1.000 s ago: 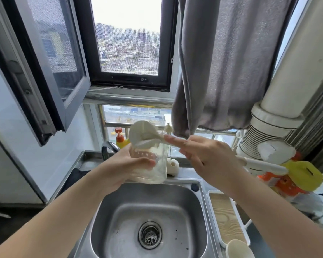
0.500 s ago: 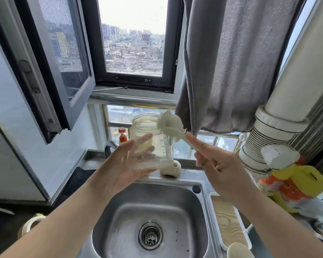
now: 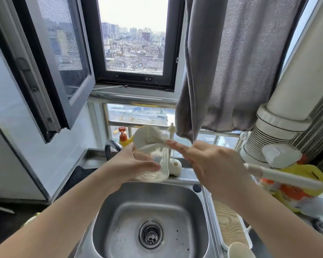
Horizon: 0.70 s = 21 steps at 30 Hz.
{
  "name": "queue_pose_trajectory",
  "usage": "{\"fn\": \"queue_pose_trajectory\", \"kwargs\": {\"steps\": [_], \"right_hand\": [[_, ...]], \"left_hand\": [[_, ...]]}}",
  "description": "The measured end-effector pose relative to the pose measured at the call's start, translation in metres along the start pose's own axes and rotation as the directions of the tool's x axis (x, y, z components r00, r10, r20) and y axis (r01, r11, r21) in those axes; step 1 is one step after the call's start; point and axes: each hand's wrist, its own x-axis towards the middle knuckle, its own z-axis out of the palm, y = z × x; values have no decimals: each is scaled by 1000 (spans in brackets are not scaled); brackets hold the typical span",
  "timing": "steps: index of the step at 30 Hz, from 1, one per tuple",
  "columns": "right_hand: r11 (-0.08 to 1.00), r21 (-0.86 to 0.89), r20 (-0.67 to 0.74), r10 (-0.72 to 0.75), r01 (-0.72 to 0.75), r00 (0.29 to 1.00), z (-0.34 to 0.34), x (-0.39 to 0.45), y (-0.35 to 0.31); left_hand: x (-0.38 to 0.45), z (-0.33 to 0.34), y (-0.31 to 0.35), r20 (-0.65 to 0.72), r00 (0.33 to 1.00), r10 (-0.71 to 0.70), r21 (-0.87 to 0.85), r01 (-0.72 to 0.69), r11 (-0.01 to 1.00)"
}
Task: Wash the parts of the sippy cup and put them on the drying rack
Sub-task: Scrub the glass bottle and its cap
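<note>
Since half a second back: brush head [image 3: 147,137] dropped onto the mouth of the clear cup [image 3: 158,163], now tilted above the sink's [image 3: 196,218] back edge. Left hand [image 3: 131,164] wrapped round the cup; right hand [image 3: 211,164] gripping the brush handle, forefinger extended. Scrubbing under way; rinsing and racking apparently left. Pale part [image 3: 240,250] near the sink's right front corner, state unclear.

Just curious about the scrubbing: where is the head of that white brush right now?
In the head view, the brush head sits at the mouth of the clear cup, centre frame above the sink, just right of the faucet.
</note>
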Motion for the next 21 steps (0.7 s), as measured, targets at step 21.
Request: {"fn": "queue_pose_trajectory", "kwargs": {"steps": [21], "right_hand": [[956, 277, -5, 97, -92, 995, -12, 2, 27]], "left_hand": [[-6, -14, -3, 131, 983, 126, -265, -88, 960]]}}
